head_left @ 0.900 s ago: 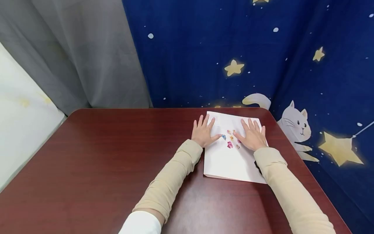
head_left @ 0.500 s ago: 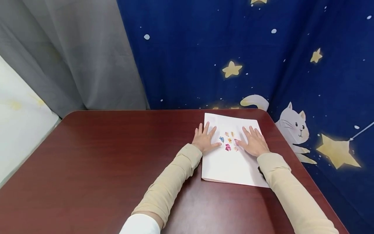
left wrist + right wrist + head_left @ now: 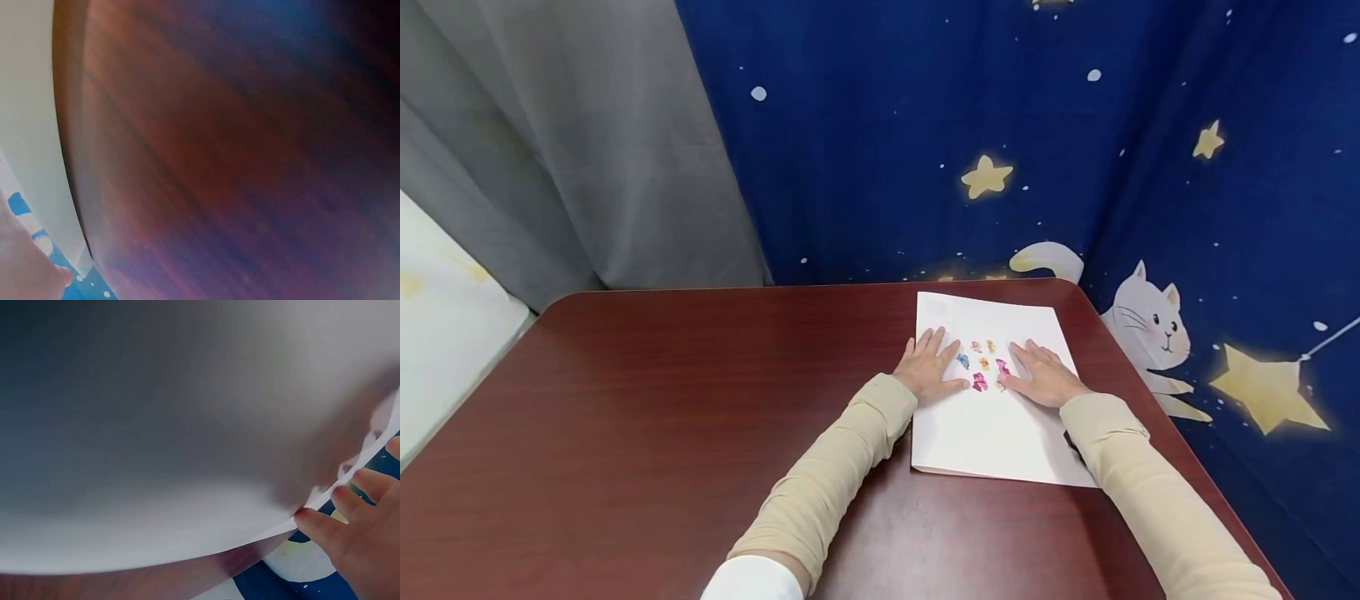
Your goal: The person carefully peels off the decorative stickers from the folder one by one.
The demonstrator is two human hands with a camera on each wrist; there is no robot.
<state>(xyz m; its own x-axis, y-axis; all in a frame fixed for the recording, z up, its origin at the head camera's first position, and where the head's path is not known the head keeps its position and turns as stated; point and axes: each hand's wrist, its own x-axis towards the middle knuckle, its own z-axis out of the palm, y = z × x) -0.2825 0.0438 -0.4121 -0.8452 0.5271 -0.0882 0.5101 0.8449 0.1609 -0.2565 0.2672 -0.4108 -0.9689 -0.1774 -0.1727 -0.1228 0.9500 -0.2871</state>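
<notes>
I see left hand and right hand on white sheet, fingers extended, coloured patches between; pressure unclear.

Left hand cropped in left wrist view, tabletop there blurred

An indoor corner, home or studio unclear, is curtained by grey cloth at upper left, starry blue cloth at upper right.

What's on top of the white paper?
The left hand and right hand rest on the paper, with small blue, orange and pink shapes between them; loose or printed, I can't tell. Whatever the hands and right sleeve cover is hidden.
</notes>
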